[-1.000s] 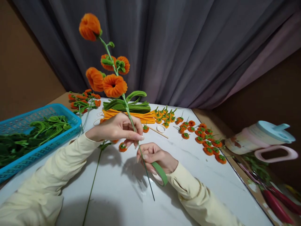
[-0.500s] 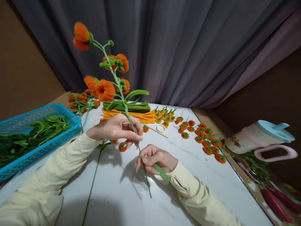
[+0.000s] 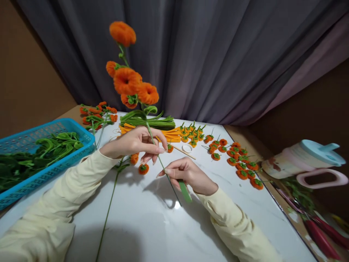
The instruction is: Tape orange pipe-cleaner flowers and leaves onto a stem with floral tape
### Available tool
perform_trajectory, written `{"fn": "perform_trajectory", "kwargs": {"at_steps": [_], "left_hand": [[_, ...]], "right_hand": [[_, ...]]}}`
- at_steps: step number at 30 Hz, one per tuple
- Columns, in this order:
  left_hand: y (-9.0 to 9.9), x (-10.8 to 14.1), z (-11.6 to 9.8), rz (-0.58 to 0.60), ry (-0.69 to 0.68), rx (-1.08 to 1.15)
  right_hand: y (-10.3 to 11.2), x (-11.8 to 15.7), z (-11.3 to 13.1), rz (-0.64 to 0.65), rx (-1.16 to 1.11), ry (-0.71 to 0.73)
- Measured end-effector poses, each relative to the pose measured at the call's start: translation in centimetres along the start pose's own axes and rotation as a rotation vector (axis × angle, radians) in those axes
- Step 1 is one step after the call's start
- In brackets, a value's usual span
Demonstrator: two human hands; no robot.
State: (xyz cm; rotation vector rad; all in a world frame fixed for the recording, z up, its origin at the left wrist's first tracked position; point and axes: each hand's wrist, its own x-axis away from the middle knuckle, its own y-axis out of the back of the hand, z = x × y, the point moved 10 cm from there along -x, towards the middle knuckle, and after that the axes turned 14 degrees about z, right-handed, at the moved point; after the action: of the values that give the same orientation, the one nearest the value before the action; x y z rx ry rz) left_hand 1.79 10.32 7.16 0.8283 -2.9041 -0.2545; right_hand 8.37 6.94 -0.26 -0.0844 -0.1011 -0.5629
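Note:
My left hand (image 3: pixel 144 143) pinches the green-wrapped stem of an orange pipe-cleaner flower branch (image 3: pixel 148 125), which leans up and to the left above the table. Several fuzzy orange blooms and a few green leaves sit on its upper part. Lower on the same stem, my right hand (image 3: pixel 188 174) closes its thumb and finger around the wire and a strip of green floral tape (image 3: pixel 185 191). Part of that tape hangs below the palm. Past the right hand, the dark bare wire end (image 3: pixel 176 196) points down toward the table.
A blue basket (image 3: pixel 89 136) of green leaves stands left. Finished orange flower stems (image 3: pixel 99 116) lie behind it. Green pipe cleaners (image 3: pixel 152 123), yellow strips (image 3: pixel 171 136) and small orange blossoms (image 3: pixel 241 165) cover the back and right. A tumbler (image 3: pixel 305 160) and red-handled pliers (image 3: pixel 321 236) are at far right.
The flower branch has turned about its stem, so its blooms now face me and its leaf points left. My right hand has moved slightly up and right; the wire end has swung rightward.

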Motion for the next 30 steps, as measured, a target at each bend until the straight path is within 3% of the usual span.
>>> {"fn": "perform_trajectory", "kwargs": {"at_steps": [6, 9, 11, 13, 18, 22, 25, 30], "left_hand": [[1.2, 0.1, 0.1, -0.147, 0.033, -0.022], [1.5, 0.2, 0.1, -0.187, 0.046, -0.068], [1.5, 0.3, 0.0, -0.197, 0.037, -0.089], [1.3, 0.3, -0.2, -0.179, 0.012, -0.094], [-0.6, -0.2, -0.6, 0.003, -0.065, -0.039], [-1.9, -0.3, -0.5, 0.118, -0.070, 0.040], [-2.3, -0.2, -0.4, 0.146, -0.078, 0.079], [-2.0, 0.0, -0.4, 0.132, -0.096, 0.097]], "right_hand": [[0.9, 1.1, 2.6, -0.272, 0.381, 0.095], [0.4, 1.5, 3.9, -0.340, 0.590, 0.185], [0.5, 1.5, 3.8, -0.345, 0.582, 0.186], [0.9, 1.0, 2.6, -0.273, 0.407, 0.139], [-1.4, -0.7, -0.8, 0.163, -0.254, 0.081], [-3.5, -1.0, -1.8, 0.366, -0.488, 0.084], [-4.3, -1.0, -2.0, 0.405, -0.503, 0.083], [-3.4, -0.9, -1.4, 0.277, -0.431, 0.124]]}}
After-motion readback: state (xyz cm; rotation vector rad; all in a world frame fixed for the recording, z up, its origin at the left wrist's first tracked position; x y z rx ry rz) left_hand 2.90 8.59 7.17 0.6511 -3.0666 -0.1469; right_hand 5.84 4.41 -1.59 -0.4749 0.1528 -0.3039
